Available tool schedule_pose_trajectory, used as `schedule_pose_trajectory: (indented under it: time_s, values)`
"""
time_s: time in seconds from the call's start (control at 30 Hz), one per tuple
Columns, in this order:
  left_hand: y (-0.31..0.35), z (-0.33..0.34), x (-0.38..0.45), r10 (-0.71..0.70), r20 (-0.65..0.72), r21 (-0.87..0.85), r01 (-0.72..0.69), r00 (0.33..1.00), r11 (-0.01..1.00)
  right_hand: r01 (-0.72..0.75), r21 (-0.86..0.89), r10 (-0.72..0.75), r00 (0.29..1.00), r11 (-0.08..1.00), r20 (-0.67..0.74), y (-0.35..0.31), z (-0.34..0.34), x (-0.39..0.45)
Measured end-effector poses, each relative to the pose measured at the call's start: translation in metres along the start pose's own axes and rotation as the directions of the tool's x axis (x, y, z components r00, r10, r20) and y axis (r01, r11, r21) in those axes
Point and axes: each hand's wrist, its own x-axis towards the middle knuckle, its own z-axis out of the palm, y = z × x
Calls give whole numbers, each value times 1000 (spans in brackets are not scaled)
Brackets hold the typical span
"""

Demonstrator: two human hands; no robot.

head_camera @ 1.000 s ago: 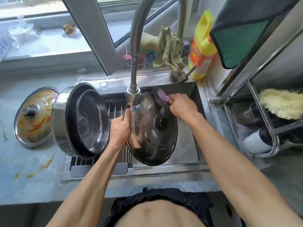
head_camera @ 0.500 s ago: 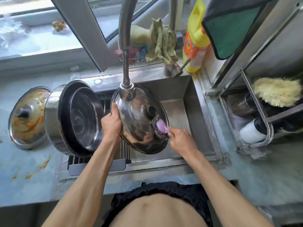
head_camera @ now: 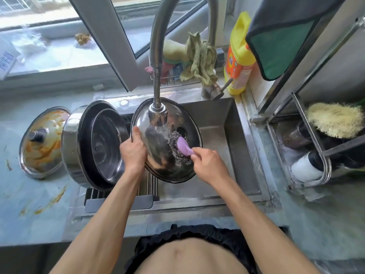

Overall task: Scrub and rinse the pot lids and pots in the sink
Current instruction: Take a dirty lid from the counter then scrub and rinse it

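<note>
The left hand (head_camera: 132,150) grips the steel pot lid (head_camera: 158,155) by its left rim, tilting it over the sink (head_camera: 237,147) under the faucet head (head_camera: 158,113) so the right hand (head_camera: 207,165), clamped on the purple-handled steel-wool scrubber (head_camera: 180,148), can scour its face

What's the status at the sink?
Left hand grips pot lid rim. Right hand holds steel-wool scrubber on lid. Faucet head close above lid. Dirty lid waits on counter.
</note>
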Motion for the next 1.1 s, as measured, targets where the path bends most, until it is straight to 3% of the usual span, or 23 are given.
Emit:
schedule_pose_trajectory:
  time_s: [0.2,0.37,0.6,0.73,1.1]
  values:
    - [-23,-17,0,-153,-35,-50,151,988,987,-139,98,148,984,985,-99,31,-6,0]
    - [-25,-12,-12,-145,-19,-67,143,989,987,-60,-47,57,997,997,-47,1,0,19]
    - [-15,-21,-5,-26,-29,-40,25,999,999,-106,-172,107,994,979,0,-18,-5,40]
    - [-18,-29,0,-54,-39,-77,51,998,996,-154,-186,160,987,970,21,-21,-10,50]
    - [-6,-28,-2,-28,-85,-90,20,996,996,-135,-228,116,989,964,-94,-19,-23,45]
